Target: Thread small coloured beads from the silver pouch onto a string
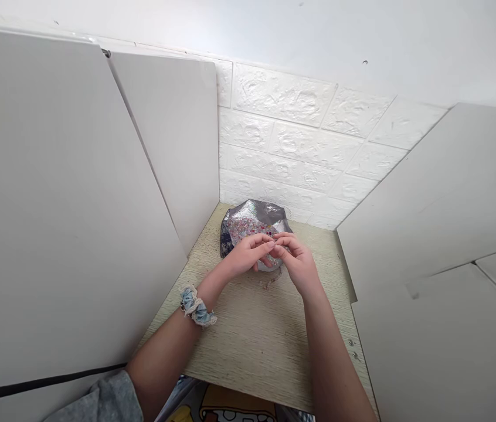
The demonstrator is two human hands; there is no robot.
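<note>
Both my hands meet fingertip to fingertip in front of a silver foil-lined bag full of small multicoloured beads (248, 228). My left hand (250, 253) is closed in a pinch, and whatever lies between its fingertips is too small to make out. Thumb and index finger of my right hand (294, 256) pinch right beside it. A thin bead string (274, 280) trails from below the right hand onto the tabletop. The bag (259, 210) lies open behind the hands, its dark printed side showing at the left.
The pale wood-grain tabletop (257, 334) is narrow, with white panels (164, 129) on the left and grey-white panels (428, 217) on the right. A white brick-patterned wall (301, 140) closes off the back. Two small screws (352, 349) sit near the right edge.
</note>
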